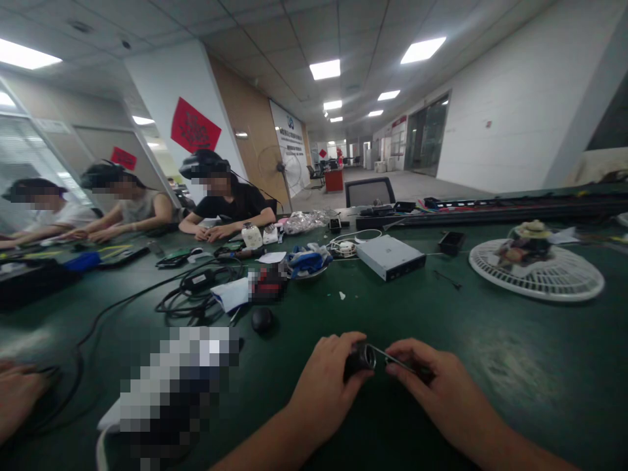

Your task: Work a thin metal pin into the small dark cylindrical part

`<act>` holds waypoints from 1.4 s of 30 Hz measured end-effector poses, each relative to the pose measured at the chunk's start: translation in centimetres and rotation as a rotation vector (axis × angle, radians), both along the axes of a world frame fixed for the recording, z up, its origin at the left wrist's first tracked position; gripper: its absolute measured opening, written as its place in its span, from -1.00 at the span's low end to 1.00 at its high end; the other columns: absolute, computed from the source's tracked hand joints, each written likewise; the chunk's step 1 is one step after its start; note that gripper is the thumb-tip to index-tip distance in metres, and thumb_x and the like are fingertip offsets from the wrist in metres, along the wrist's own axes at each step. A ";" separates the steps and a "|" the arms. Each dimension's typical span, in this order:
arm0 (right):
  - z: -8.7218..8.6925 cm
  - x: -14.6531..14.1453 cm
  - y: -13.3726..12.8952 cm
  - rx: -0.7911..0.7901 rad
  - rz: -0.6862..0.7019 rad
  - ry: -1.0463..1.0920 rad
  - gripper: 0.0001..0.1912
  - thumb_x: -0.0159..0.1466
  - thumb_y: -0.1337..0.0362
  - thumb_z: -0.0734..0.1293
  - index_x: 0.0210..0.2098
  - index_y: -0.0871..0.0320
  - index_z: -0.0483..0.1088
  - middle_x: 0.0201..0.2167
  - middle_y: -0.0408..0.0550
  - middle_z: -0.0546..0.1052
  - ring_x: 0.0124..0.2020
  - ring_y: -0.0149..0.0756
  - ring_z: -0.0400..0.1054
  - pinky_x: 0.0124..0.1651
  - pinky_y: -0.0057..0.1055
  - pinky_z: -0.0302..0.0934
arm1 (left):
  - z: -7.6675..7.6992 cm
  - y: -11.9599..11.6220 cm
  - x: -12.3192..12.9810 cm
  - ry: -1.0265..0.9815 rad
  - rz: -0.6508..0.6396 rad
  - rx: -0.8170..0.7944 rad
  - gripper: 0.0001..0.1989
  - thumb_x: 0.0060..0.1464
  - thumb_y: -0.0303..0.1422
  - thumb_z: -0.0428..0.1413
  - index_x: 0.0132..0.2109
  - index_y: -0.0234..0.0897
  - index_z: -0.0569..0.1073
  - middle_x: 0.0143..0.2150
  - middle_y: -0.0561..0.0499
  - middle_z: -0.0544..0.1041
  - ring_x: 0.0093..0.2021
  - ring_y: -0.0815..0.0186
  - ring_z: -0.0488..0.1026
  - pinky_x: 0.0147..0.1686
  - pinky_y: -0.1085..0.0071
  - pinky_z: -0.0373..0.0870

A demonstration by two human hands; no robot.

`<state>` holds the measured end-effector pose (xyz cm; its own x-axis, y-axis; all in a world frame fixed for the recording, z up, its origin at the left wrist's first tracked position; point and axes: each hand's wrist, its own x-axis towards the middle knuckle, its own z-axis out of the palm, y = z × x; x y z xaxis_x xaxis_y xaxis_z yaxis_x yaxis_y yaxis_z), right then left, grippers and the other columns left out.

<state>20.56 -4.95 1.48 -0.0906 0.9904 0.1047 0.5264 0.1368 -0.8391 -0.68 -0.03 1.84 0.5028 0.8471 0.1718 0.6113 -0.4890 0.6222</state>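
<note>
My left hand (331,369) is closed around a small black cylindrical part (362,360), and its round, ring-shaped end faces right. In my right hand (424,373) a thin metal tool (387,355) is pinched between thumb and fingers; its exact kind is too small to make out. The tool's tip reaches the rim of the cylinder's end, though I cannot tell whether it goes inside. Both hands are just above the green table (377,425), near its front edge. Fingers hide most of the cylinder's body and the tool's rear part.
Ahead lie a silver disc drive (390,255), a blue-and-white bundle (308,260) and a black mouse (262,320). A white fan grille (564,278) sits at right. Cables (191,284) run across the left side. Another person's hand (19,396) is at the left edge; several people sit beyond.
</note>
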 end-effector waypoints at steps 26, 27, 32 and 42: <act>0.3 0.1 -0.1 0.077 0.042 0.034 -0.89 0.27 0.27 0.38 -0.37 0.07 0.57 -0.39 -0.16 0.51 -0.36 -0.34 0.39 -0.31 -0.39 0.20 | 0.7 -0.5 -0.1 -0.007 -0.203 0.099 -0.70 0.08 -0.32 0.33 -0.04 -0.18 0.49 -0.13 0.04 0.54 -0.12 0.21 0.42 -0.09 0.29 0.29; 0.4 0.0 -0.2 0.083 0.066 0.043 -0.88 0.29 0.28 0.37 -0.34 0.05 0.58 -0.38 -0.16 0.52 -0.35 -0.34 0.40 -0.30 -0.40 0.20 | 0.6 -0.5 -0.1 -0.010 -0.200 0.103 -0.69 0.08 -0.32 0.33 -0.04 -0.18 0.48 -0.13 0.04 0.54 -0.12 0.21 0.42 -0.09 0.29 0.28; 0.3 -0.1 -0.5 0.078 0.073 0.053 -0.93 0.23 0.31 0.40 -0.40 0.11 0.47 -0.44 -0.19 0.46 -0.42 -0.38 0.33 -0.38 -0.43 0.15 | 0.7 -0.4 -0.1 -0.015 -0.277 0.123 -0.72 0.09 -0.34 0.32 -0.06 -0.19 0.49 -0.14 0.04 0.57 -0.12 0.23 0.44 -0.07 0.30 0.27; 0.5 -0.3 -0.7 -0.007 0.105 0.001 -0.79 0.16 0.41 0.37 -0.20 0.10 0.37 -0.54 -0.31 0.29 -0.51 -0.42 0.19 -0.45 -0.45 0.02 | 0.8 -0.3 -0.1 -0.002 -0.371 0.157 -0.75 0.13 -0.30 0.29 -0.06 -0.21 0.50 -0.19 0.01 0.59 -0.16 0.23 0.46 -0.07 0.29 0.29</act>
